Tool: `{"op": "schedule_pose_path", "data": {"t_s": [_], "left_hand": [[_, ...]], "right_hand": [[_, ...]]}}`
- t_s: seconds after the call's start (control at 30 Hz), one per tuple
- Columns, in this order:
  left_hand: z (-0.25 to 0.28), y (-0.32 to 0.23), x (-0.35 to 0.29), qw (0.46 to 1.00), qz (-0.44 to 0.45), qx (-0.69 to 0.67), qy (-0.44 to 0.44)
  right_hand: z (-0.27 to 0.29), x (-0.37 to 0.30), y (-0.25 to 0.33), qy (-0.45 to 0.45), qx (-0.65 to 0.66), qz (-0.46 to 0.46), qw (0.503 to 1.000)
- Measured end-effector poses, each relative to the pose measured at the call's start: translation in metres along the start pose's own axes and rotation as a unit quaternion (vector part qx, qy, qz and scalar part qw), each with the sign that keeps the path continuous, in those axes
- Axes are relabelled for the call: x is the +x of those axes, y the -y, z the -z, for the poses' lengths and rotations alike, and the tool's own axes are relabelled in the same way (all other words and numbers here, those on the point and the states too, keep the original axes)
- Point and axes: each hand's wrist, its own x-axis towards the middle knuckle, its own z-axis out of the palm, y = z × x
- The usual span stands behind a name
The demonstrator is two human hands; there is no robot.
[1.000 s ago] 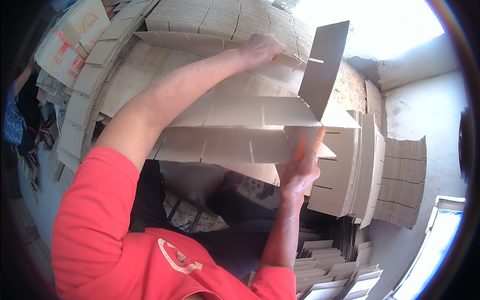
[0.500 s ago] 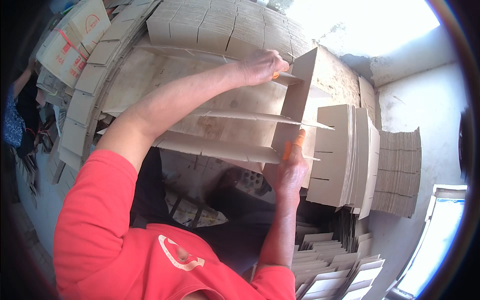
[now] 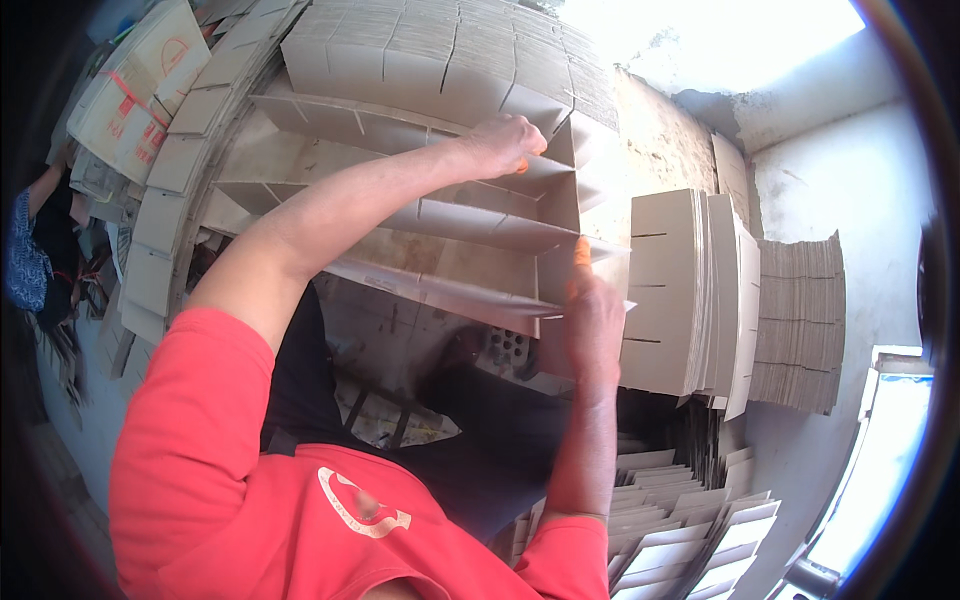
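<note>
Left hand (image 3: 500, 148): fingers curled, rear strip (image 3: 320, 115) apparently pinched at its top edge near the right end. Right hand (image 3: 593, 315): one finger in an orange cover (image 3: 582, 252) laid straight, pointed away from the body, against the near part of the cross strip (image 3: 560, 208); other fingers hidden, so whether anything is gripped can't be made out.

Key relation: cross strip is set between the two hands, just right of the left fingers and just left of the right fingertip. Its long axis is run away from the body, across the long strips near their right ends. Right hand is nearer to it. Slot depth at the crossings can't be read.

Count: 1 cross strip, 3 long strips (rear strip, mid strip (image 3: 470, 222), front strip (image 3: 470, 298)), all on edge, roughly parallel, spread left to right over the board (image 3: 655, 130).

Further out: 1 rear stack (image 3: 400, 60) behind the strips; 2 right stacks, near one (image 3: 662, 300) and far one (image 3: 800, 325); 1 low pile (image 3: 655, 540) of slotted pieces, too many to count; 1 left stack (image 3: 168, 175), with a printed carton (image 3: 130, 95) beside it. One other person (image 3: 30, 250) is partly seen, far left.
</note>
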Motion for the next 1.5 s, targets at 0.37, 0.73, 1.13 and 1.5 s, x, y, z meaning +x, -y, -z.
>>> {"op": "schedule_pose_path", "data": {"t_s": [0.37, 0.73, 1.13, 1.5], "left_hand": [[0.044, 0.014, -0.057, 0.989, 0.019, -0.061, -0.136], [0.086, -0.037, -0.183, 0.979, 0.050, 0.005, -0.199], [0.062, -0.061, -0.204, 0.987, 0.038, -0.027, -0.152], [0.026, -0.066, -0.199, 0.995, 0.004, 0.016, -0.100]], "right_hand": [[0.016, 0.002, -0.081, -0.272, -0.054, -0.033, 0.960], [0.007, -0.035, -0.209, -0.149, -0.206, -0.163, 0.953], [0.039, -0.022, -0.189, -0.284, -0.013, -0.278, 0.917], [0.114, -0.016, -0.034, -0.284, 0.235, 0.015, 0.930]]}}
